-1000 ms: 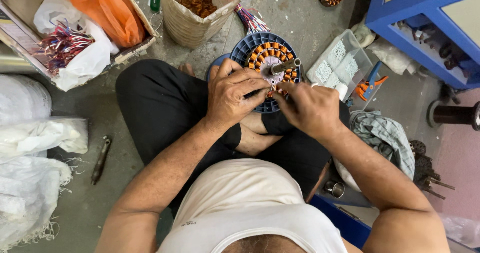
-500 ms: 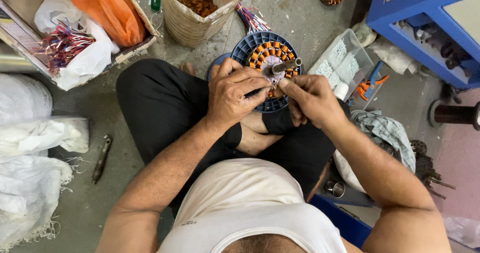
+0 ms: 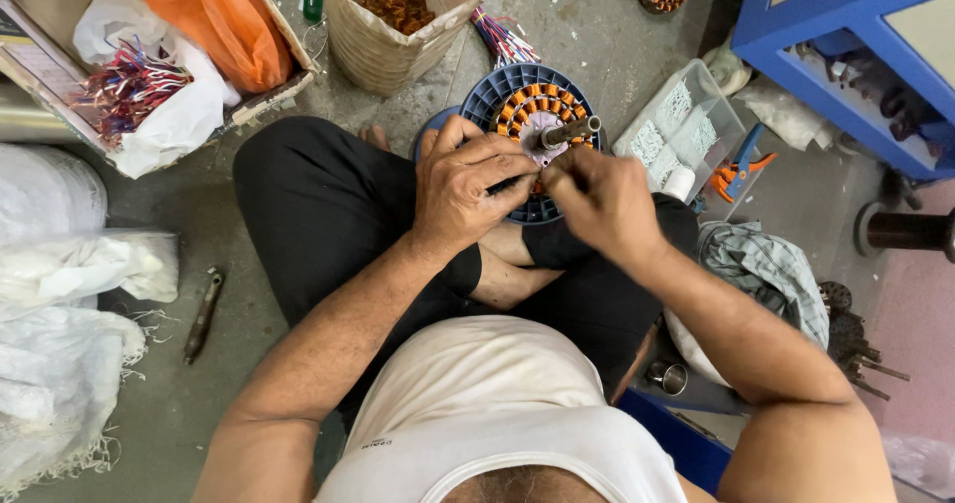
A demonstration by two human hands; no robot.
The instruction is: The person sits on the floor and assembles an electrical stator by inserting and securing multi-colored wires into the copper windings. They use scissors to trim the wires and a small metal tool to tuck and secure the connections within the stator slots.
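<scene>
The light over me is even and fairly bright, soft rather than harsh, seeming to fall from above. My left hand [image 3: 468,190] and right hand [image 3: 597,200] are evenly lit, with only a faint shadow beneath them on the blue motor stator [image 3: 517,100]. Its steel shaft [image 3: 569,131] carries a small bright glint. The white sacks [image 3: 55,294] at nine o'clock look nearly washed out. My black trousers [image 3: 318,214] lose most detail in darkness. The wide lens bends the edges, stretching my forearms toward six o'clock. The centre is sharp; my vest [image 3: 497,413] at the bottom looks slightly soft.
</scene>
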